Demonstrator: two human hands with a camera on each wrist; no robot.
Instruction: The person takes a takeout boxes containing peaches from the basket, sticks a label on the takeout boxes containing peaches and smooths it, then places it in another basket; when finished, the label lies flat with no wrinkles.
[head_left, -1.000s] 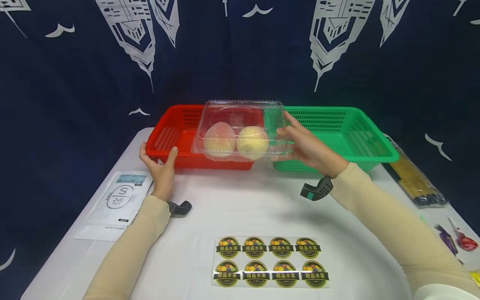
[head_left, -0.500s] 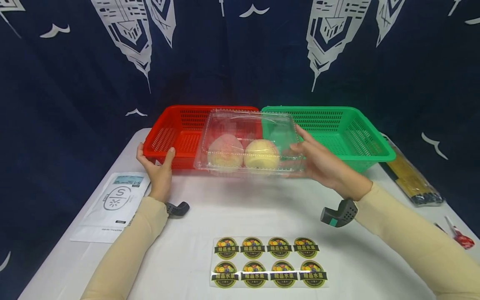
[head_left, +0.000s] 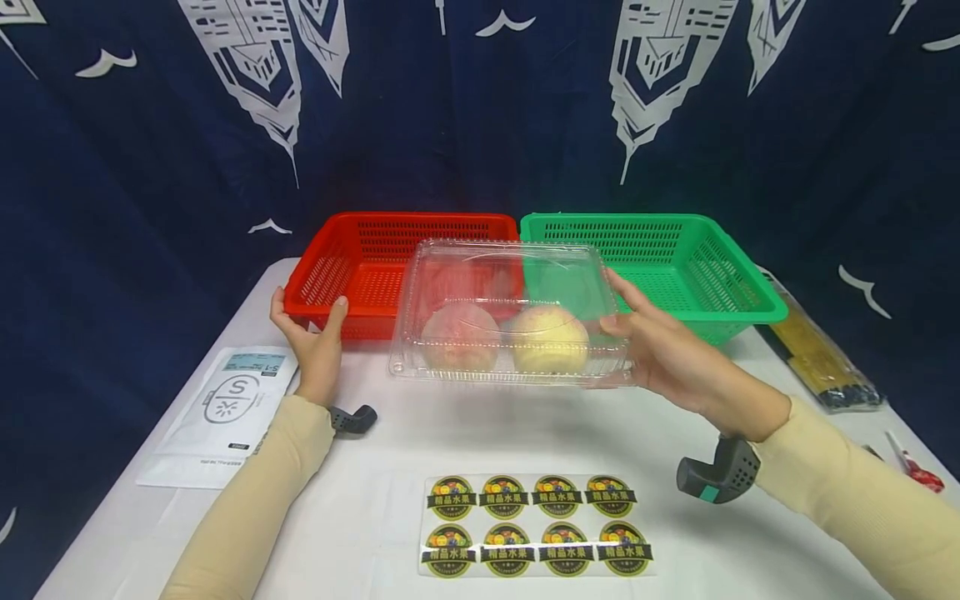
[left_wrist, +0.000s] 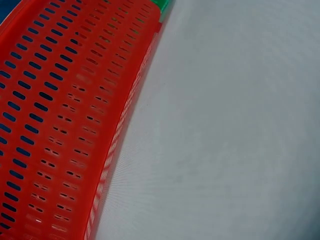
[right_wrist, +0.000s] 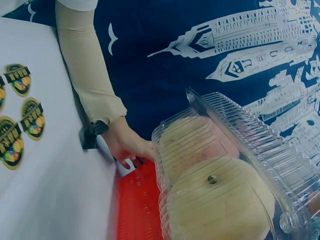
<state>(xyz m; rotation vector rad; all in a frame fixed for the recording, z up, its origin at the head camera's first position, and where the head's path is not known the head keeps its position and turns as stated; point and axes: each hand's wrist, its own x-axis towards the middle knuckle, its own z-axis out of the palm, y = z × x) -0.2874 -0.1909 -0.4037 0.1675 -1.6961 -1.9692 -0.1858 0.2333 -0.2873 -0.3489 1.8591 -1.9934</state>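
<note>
In the head view my right hand [head_left: 667, 354] grips the right end of a clear plastic clamshell box [head_left: 487, 377], thumb on top and fingers partly seen through the plastic. The box is closed and held above the table. Inside lie a pinkish peach [head_left: 460, 337] and a yellower peach [head_left: 550, 340], side by side. My left hand [head_left: 318, 358] holds the front left corner of a red plastic basket [head_left: 367, 327], thumb in front and fingers at its left side. The left wrist view shows the basket's slotted wall [left_wrist: 75, 100] but no fingers.
A green basket [head_left: 738, 318] stands right of the red one. Nearer lies a sheet of round fruit stickers [head_left: 537, 527]. A white pouch [head_left: 225, 408] is at the left, a packet of brown sticks [head_left: 825, 358] and a red lollipop [head_left: 924, 477] at the right.
My right hand has brought the box with the peaches nearer and lower, slightly to the right, away from the baskets. My left hand stays on the red basket's corner.
</note>
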